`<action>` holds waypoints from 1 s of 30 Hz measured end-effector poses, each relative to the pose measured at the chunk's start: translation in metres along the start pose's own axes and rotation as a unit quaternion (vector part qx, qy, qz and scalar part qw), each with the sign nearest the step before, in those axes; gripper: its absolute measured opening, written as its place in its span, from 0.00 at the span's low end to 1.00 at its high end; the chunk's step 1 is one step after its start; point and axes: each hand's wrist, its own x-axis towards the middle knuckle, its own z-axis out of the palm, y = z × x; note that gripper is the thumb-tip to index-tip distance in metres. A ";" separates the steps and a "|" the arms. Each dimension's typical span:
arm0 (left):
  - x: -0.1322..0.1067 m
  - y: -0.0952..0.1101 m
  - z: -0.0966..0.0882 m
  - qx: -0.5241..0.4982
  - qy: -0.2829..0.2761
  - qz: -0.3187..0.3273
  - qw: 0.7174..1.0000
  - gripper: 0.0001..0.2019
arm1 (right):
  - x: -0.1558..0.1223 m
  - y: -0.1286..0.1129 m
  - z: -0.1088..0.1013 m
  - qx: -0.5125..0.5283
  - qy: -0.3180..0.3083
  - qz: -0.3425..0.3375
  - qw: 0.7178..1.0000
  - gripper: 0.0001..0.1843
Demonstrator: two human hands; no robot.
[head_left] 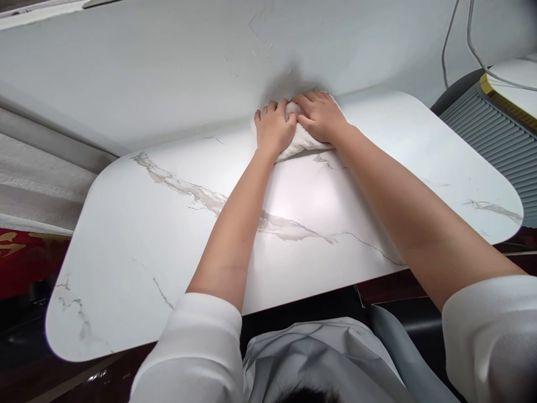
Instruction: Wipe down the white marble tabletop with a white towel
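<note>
A white cloth (302,141) lies bunched on the marble-patterned tabletop (201,235), close to the wall at the table's far edge. My left hand (274,126) presses on the cloth's left side, its fingers bent over it. On the right part of the cloth rests my right hand (321,115), fingers curled over the fabric toward the wall. A strip of the cloth shows between the two hands. Both arms reach straight out across the table, and the fingertips are partly hidden against the cloth.
A pale wall (168,73) with a dark smudge runs along the back of the table. Grey cables (470,33) hang at the upper right, above a ribbed grey item (499,134) with a yellow edge. Light curtain-like fabric (42,162) and a red cloth (31,260) are at the left.
</note>
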 end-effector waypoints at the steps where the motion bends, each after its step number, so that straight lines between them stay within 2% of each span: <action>1: 0.000 0.000 0.000 0.004 -0.004 -0.002 1.000 0.17 | -0.001 -0.001 -0.002 -0.005 -0.003 -0.005 1.000 0.37; 8: -0.012 0.007 0.000 0.011 0.000 0.000 1.000 0.20 | -0.017 -0.004 -0.012 -0.027 -0.008 -0.028 0.999 0.27; 14: -0.038 0.023 -0.005 0.006 -0.016 0.002 1.000 0.22 | -0.050 -0.010 -0.023 -0.036 -0.012 -0.033 0.999 0.27; 17: -0.062 0.034 -0.007 0.017 -0.025 0.015 0.999 0.24 | -0.081 -0.017 -0.033 -0.047 -0.009 -0.042 0.998 0.27; 23: -0.124 0.066 -0.013 0.035 -0.036 0.041 0.998 0.25 | -0.151 -0.026 -0.056 -0.026 0.012 -0.081 0.996 0.27; 30: -0.186 0.098 -0.020 0.030 -0.062 0.074 0.995 0.25 | -0.223 -0.038 -0.081 -0.027 0.032 -0.091 0.995 0.28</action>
